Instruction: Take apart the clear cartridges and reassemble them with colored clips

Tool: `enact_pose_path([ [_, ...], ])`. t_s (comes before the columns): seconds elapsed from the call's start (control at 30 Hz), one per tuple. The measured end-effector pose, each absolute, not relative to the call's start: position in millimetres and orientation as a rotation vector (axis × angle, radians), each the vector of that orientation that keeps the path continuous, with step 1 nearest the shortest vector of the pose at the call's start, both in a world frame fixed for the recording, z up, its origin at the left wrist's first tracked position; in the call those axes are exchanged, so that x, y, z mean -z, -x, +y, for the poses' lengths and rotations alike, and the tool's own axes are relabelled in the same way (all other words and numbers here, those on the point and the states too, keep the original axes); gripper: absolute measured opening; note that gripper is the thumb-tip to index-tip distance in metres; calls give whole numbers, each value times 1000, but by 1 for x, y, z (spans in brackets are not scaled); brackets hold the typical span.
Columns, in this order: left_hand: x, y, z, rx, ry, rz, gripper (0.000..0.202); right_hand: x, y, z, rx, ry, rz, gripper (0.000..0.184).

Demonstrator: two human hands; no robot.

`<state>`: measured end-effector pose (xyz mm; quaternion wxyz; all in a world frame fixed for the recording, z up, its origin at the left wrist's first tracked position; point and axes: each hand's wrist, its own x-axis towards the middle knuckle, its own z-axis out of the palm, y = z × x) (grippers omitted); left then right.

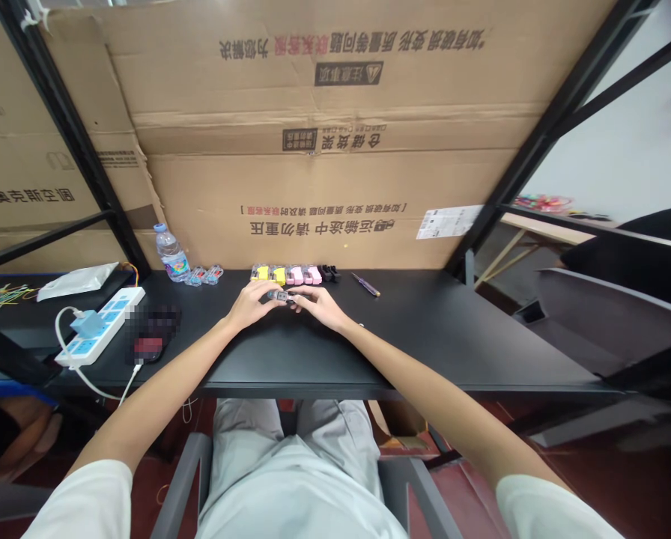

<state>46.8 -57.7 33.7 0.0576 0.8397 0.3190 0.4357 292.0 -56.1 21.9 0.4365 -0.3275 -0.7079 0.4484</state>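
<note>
My left hand and my right hand meet over the black table, both pinching a small grey-and-black part between their fingertips. Just behind the hands lies a row of small blocks: yellow ones, pink ones and black ones. A few clear ones with red bits lie further left.
A water bottle stands at the back left. A white power strip with a blue charger lies at the left, beside a blurred dark object. A small screwdriver lies to the right. Cardboard boxes wall the back.
</note>
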Motion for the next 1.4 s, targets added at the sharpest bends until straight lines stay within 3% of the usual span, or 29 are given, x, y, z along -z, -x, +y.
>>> enact_pose_path([
  [0.4, -29, -46, -54, -1200, -2358, 1000, 29, -13, -295, -48, -1426, 807, -1572, 40],
  [1.07, -16, -52, -49, -1104, -2135, 897, 48, -13, -294, -49, -1482, 860, -1453, 43],
  [1.4, -27, -47, -50, -1295, -2381, 756, 20, -9, -295, -45, -1305, 809, -1553, 47],
])
